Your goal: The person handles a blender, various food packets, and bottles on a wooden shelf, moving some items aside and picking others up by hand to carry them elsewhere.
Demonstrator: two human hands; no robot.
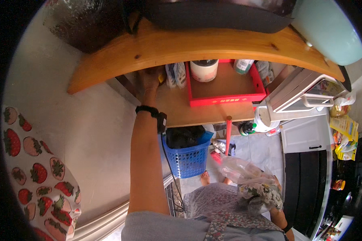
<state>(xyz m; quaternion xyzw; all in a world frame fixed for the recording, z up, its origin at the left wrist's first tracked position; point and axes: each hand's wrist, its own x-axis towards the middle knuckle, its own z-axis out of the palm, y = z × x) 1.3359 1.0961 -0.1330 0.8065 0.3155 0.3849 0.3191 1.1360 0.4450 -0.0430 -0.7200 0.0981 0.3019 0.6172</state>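
My left hand (150,79) reaches into the shadowed left end of a wooden shelf (175,113), under a thick wooden board (199,45). Its fingers are dark and partly hidden; something small and yellow (161,79) shows beside them, and I cannot tell whether it is gripped. Just right of that hand stand clear plastic packets (176,74). Low in front of my body, my right hand (278,183) holds a clear plastic bag (259,194) with green and whitish contents. The bag's loose top (238,168) spreads to the left, and most of that hand is behind the bag.
A red tray (226,101) on the shelf holds a white tub (204,71) and a bottle (243,65). Below are a blue perforated basket (187,162) and an upright red pole (228,135). At right stand a white appliance (307,93) and cabinet (301,135). A strawberry-print cloth (45,180) hangs left.
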